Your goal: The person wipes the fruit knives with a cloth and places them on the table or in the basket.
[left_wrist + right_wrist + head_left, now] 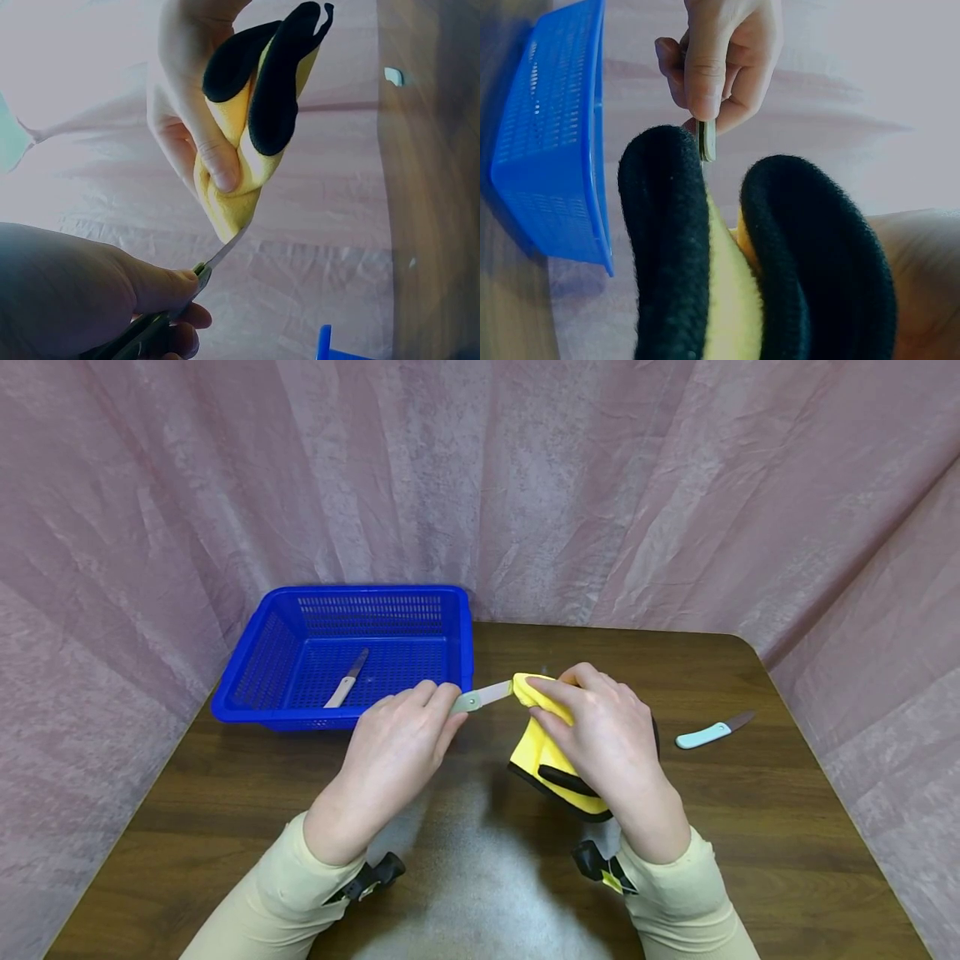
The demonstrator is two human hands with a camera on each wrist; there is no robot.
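My left hand [408, 739] grips the pale green handle of a small knife [472, 700], its blade pointing right. A yellow cloth [536, 747] with black edging is pinched in my right hand [603, 731], folded over the blade's tip. In the left wrist view, the cloth [232, 199] wraps the blade's end between thumb and fingers, hiding the tip. Black folded edges of the cloth [664, 240] fill the front of the right wrist view, with the knife handle [707, 141] in my left hand behind them.
A blue plastic basket [341, 714] stands at the back left, with a white-handled knife [347, 681] lying inside. On the brown table [750, 827], right of my right hand, lies a knife with a light blue handle [708, 735]. A pink curtain [525, 485] hangs behind.
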